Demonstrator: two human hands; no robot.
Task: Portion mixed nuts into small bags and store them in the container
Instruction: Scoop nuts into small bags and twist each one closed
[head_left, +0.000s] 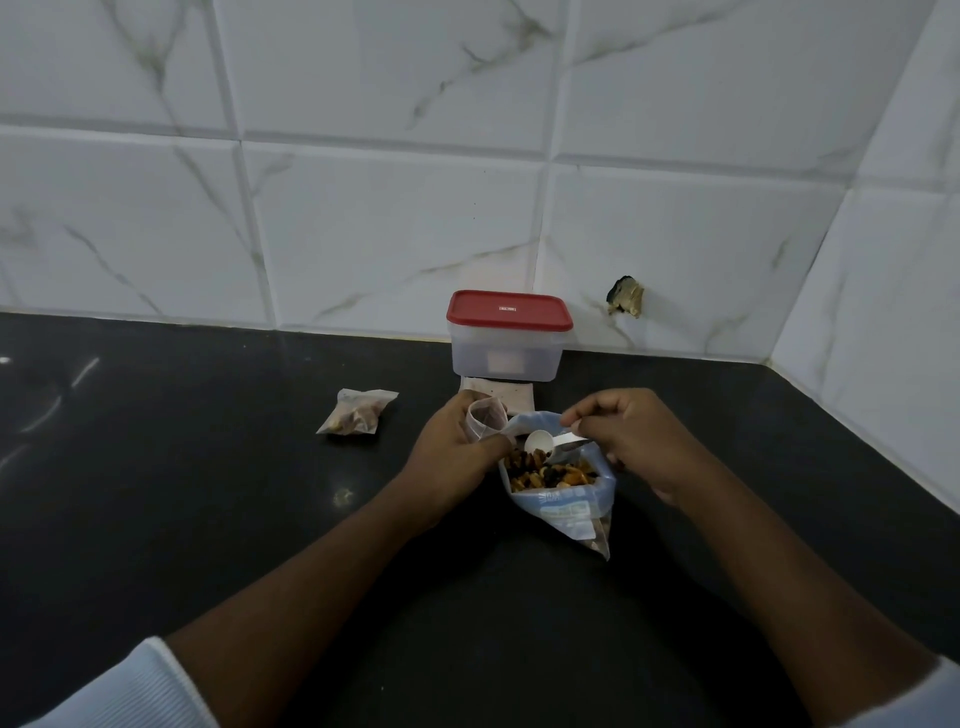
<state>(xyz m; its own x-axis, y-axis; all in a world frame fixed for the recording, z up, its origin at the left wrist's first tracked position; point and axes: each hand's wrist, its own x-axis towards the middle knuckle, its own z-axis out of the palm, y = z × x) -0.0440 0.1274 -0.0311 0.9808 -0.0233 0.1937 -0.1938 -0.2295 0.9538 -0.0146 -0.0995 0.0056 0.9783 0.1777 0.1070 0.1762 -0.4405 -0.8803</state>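
Observation:
A big clear pouch of mixed nuts (563, 499) stands open on the black counter. My left hand (457, 452) grips a small clear bag (485, 418), held open beside the pouch's mouth. My right hand (628, 441) pinches the handle of a white spoon (540, 442), whose empty bowl hovers just over the nuts. One filled small bag (358, 413) lies on the counter to the left. A clear container with a red lid (509, 335) stands shut by the wall. A stack of flat empty bags (511, 397) lies in front of it.
The black counter (208, 493) meets a white marble-tiled wall at the back and on the right. A chipped hole in the tile (626, 297) shows right of the container.

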